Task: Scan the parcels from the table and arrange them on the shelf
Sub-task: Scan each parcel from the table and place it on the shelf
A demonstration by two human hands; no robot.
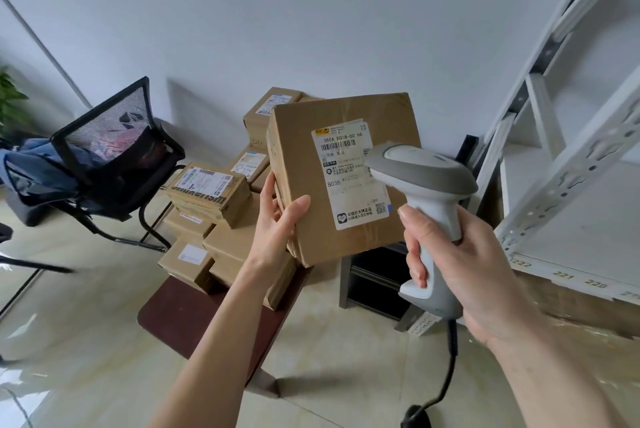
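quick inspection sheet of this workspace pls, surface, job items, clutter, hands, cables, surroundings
surface: dark brown table, mostly covered by boxes
job's things: cardboard parcel held up, label facing camera; scanner aimed at the label; stacked parcels waiting on the table
clutter: nothing seen
grippers: left hand grips the parcel's lower left edge; right hand grips the scanner handle
cables: black scanner cable hangs down from the handle
surroundings: white shelf at right; black mesh chair at left; tiled floor

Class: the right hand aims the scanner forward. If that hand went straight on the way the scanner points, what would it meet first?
Most likely the label on the box held by the left hand. The scanner in the right hand already overlaps it, though depth is unclear.
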